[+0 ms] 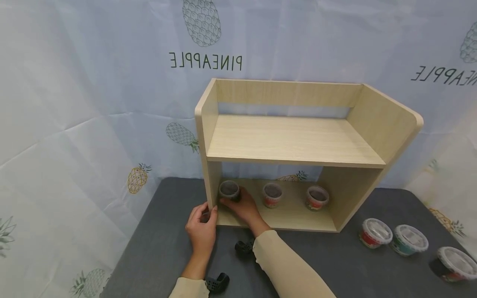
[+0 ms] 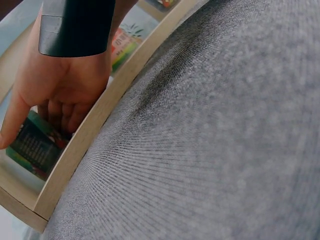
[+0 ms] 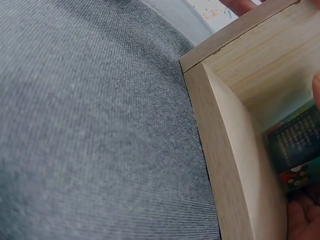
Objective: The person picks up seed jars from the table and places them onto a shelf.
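In the lower compartment of a pale wooden shelf [image 1: 294, 140], my right hand [image 1: 244, 207] grips a small lidded cup [image 1: 229, 189] near the left side panel. Its dark green label [image 3: 295, 137] shows in the right wrist view, with fingertips [image 3: 301, 215] under it. The left wrist view sees this right hand [image 2: 65, 80] around the cup [image 2: 36, 147] too. My left hand [image 1: 202, 229] holds the front edge of the left side panel, thumb at the edge and fingers outside. Two red-labelled cups, one central [image 1: 272, 195] and one right [image 1: 317, 198], stand in the same compartment.
On the dark grey table [image 1: 160, 248], to the right of the shelf, stand a red cup [image 1: 375, 233], a green cup [image 1: 409, 240] and another red cup [image 1: 456, 264]. A pineapple-printed curtain [image 1: 123, 82] hangs behind. The upper shelf board [image 1: 290, 138] lies above my right hand.
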`<state>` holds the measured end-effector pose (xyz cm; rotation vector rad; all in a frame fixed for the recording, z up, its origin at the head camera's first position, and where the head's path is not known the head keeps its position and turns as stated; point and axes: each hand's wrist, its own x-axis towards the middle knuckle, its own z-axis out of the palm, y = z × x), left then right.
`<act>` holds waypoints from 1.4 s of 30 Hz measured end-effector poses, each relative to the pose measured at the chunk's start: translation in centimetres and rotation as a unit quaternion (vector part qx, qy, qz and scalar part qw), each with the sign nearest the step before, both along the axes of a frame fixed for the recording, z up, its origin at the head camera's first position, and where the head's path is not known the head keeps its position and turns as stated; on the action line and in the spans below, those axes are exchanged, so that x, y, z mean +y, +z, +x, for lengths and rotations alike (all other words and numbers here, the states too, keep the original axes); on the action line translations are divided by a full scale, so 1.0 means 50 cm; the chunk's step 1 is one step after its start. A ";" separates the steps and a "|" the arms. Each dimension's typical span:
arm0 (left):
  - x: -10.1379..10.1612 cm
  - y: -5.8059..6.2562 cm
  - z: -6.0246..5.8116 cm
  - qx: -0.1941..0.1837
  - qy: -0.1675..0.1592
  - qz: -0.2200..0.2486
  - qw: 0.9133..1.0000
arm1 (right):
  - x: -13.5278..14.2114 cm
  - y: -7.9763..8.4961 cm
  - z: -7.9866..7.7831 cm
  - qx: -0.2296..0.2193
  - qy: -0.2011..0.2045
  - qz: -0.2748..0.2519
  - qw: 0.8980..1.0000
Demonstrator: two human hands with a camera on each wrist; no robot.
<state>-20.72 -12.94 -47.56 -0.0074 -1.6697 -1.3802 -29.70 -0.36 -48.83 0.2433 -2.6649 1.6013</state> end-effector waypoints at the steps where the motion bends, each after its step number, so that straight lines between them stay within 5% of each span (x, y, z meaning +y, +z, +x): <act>1: 0.000 0.000 0.000 -0.001 -0.001 0.001 1.000 | 0.000 0.000 0.000 -0.001 0.000 -0.003 1.000; 9: 0.001 0.004 -0.004 0.021 0.001 -0.007 1.000 | 0.009 0.001 0.006 0.018 0.005 -0.020 1.000; 14: -0.005 -0.012 -0.018 0.014 -0.010 0.007 1.000 | 0.030 0.006 0.037 0.021 0.022 -0.040 0.999; 25: -0.001 0.011 0.001 0.019 -0.002 -0.008 1.000 | 0.169 0.012 0.182 -0.051 0.084 -0.119 0.988; 28: 0.000 0.009 0.003 0.020 0.001 -0.007 1.000 | 0.238 0.010 0.230 -0.029 0.099 -0.131 0.986; 31: 0.001 0.007 0.004 0.021 0.002 -0.004 1.000 | 0.322 0.013 0.275 0.038 0.109 -0.128 0.985; 34: 0.000 -0.001 0.000 0.023 0.003 -0.002 1.000 | 0.408 0.028 0.312 0.112 0.072 -0.117 0.984; 37: -0.004 -0.024 -0.014 0.020 0.002 0.001 1.000 | 0.491 0.051 0.343 0.176 -0.031 -0.057 0.982; 40: -0.010 -0.049 -0.026 0.009 -0.004 0.008 1.000 | 0.567 0.075 0.367 0.215 -0.174 0.025 0.961; 42: -0.011 -0.058 -0.029 0.000 -0.014 0.017 1.000 | 0.615 0.090 0.379 0.219 -0.274 0.064 0.934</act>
